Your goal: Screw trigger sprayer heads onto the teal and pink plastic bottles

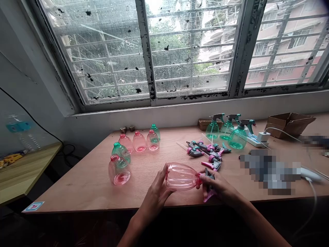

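Note:
A clear pink spray bottle (182, 176) lies sideways in the air above the table's front edge. Its base is gripped by my left hand (159, 185), the fingers and thumb around it. At the bottle's neck my right hand (218, 183) is closed on a grey and pink spray trigger head (210, 195), which meets the neck; whether it is threaded on I cannot tell. Just beyond lies a pile of loose trigger heads (212, 151) in grey, pink and green. To the left stand several open pink bottles (120, 171) and green bottles (119, 149) without heads.
Green bottles with trigger heads (238, 139) stand at the back right, beside a white power strip (254, 140) and an open cardboard box (289, 125). A white cable (314, 195) hangs over the front edge. Windows (190, 51) rise behind the wooden table (84, 178).

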`<state>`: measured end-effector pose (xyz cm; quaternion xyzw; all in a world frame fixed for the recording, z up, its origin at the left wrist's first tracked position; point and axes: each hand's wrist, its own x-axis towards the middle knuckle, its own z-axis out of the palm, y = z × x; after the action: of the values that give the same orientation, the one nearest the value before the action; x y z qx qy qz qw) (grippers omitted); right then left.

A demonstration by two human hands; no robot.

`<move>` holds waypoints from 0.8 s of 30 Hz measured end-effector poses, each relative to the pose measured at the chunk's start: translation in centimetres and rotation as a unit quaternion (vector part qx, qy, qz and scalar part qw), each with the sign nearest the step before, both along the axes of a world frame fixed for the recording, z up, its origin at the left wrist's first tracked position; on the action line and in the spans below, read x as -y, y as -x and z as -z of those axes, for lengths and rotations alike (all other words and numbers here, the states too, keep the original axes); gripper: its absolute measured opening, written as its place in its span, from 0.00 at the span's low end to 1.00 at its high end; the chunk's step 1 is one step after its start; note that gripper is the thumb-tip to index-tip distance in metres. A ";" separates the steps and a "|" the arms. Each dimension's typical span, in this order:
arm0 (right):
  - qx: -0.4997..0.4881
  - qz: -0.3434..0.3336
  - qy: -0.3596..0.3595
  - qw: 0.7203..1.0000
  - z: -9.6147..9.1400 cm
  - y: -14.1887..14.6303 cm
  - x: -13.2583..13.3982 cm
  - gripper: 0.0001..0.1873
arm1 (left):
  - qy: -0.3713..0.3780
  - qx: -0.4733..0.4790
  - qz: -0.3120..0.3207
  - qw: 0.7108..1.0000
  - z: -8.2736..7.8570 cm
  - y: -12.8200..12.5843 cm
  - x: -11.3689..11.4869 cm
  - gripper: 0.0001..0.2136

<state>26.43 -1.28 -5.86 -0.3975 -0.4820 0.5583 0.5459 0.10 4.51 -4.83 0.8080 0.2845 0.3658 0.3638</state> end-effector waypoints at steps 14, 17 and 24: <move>-0.009 -0.003 0.002 1.000 -0.1 -0.2 -0.1 0.19 | 0.008 -0.016 0.010 1.000 0.2 0.2 -0.2 0.35; -0.003 -0.005 -0.013 1.000 -0.2 0.0 0.0 0.18 | 0.040 -0.016 0.019 0.999 -0.1 0.3 0.0 0.47; -0.001 -0.008 -0.008 1.000 -0.4 -0.1 0.1 0.17 | 0.008 -0.014 0.006 1.000 0.0 0.3 -0.3 0.38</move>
<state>26.55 -1.37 -5.42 -0.3884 -0.4890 0.5594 0.5451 -0.25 4.78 -4.83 0.8119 0.2880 0.3498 0.3682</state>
